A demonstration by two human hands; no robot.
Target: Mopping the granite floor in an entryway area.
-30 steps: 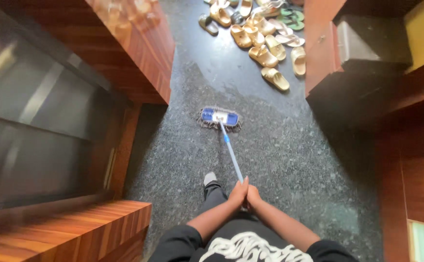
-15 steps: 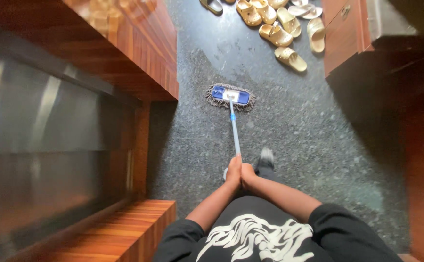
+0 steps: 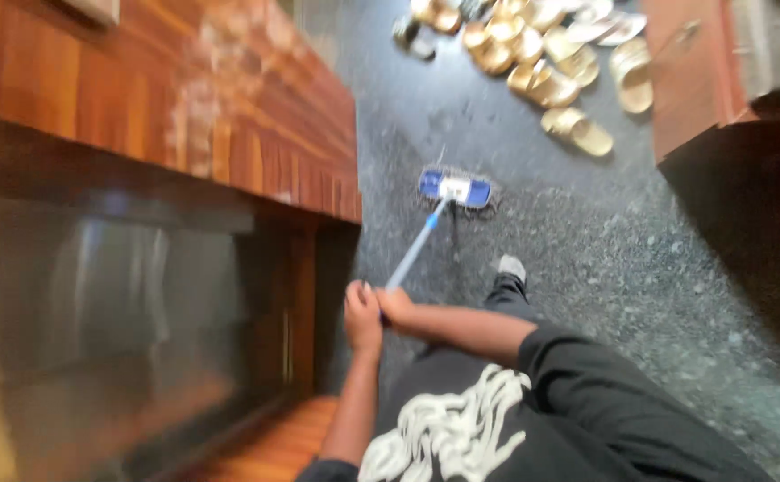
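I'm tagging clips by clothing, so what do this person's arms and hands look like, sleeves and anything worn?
Both forearms are bare. The left hand and right hand wear no gloves; the blur hides any rings or watch. The black sleeves are pushed up near the elbows. They belong to a black top with a white swirled print on the front.

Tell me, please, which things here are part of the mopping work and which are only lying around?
In use:
- flat mop with blue head, on the dark speckled floor
- mop handle, gripped by left hand and right hand

Lying about:
- tan sandals, scattered at the far end
- wooden counter
- wooden cabinet
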